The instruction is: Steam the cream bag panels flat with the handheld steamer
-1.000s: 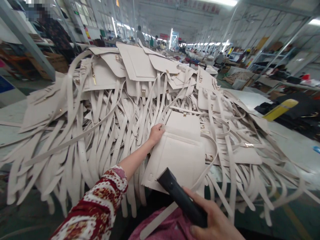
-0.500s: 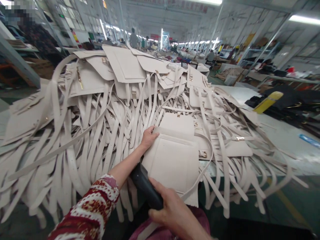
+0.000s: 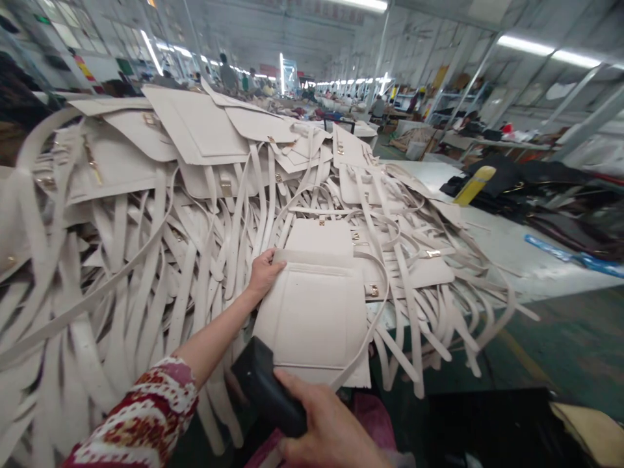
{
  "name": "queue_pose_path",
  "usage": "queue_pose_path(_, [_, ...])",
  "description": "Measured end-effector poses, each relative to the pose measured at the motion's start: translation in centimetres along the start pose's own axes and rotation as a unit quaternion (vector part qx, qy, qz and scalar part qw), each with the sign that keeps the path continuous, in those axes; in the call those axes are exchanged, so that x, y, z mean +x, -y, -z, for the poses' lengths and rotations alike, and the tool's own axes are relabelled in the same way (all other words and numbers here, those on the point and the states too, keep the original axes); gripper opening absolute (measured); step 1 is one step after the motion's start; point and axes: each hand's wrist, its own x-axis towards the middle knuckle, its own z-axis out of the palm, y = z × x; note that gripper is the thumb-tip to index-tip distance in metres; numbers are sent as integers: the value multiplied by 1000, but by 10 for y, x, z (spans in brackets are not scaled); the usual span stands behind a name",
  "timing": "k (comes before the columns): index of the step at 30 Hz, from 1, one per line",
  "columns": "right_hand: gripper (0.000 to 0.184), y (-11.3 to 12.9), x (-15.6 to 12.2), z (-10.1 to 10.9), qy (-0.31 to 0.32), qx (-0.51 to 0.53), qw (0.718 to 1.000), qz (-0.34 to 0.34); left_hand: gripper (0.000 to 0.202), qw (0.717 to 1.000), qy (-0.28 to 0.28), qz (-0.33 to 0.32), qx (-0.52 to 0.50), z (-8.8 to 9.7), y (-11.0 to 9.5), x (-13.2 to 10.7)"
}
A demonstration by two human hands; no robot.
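Note:
My left hand is closed on the upper left edge of a beige bag panel, thumb on top and fingers hidden behind it. The panel lies tilted toward me, its flap with a small gold clasp stretched out at the far end. In my right hand is a black hand-held tool with a blocky head, held just over the panel's lower left corner. Its exact kind does not show. A thin beige strap curves along the panel's right side.
A large heap of beige bag pieces with dangling straps and gold buckles covers the table. To the right lie dark bags, a yellow piece and a blue strip. A black surface stands low right. People are far back.
The view has swung to the right, so the heap sits further left. The black tool's head is tipped up more toward the panel's corner. My left hand keeps its hold.

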Motion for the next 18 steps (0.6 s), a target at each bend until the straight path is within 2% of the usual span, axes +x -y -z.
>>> queue_pose_path(3, [55, -1, -1, -3, -13, 1, 1000, 17, 38, 1000, 2, 6, -7, 0, 1, 2])
queue_pose_path(5, [61, -6, -9, -1, -22, 8, 1000, -6, 39, 1000, 2, 9, -9, 0, 1, 3])
queue_pose_path(8, [74, -18, -28, 8, -47, 37, 995, -80, 40, 1000, -1, 12, -15, -1, 0, 3])
queue_pose_path(10, [75, -28, -42, 20, -85, 67, 987, -119, 41, 1000, -4, 15, -18, -1, -1, 2])
queue_pose_path(14, [71, -57, -77, 49, -177, 95, 971, -131, 39, 1000, -5, 18, -19, -1, -3, 0])
queue_pose_path(18, [71, -89, -110, 68, -302, 60, 929, -204, 39, 1000, -5, 23, -14, 0, -4, -1])
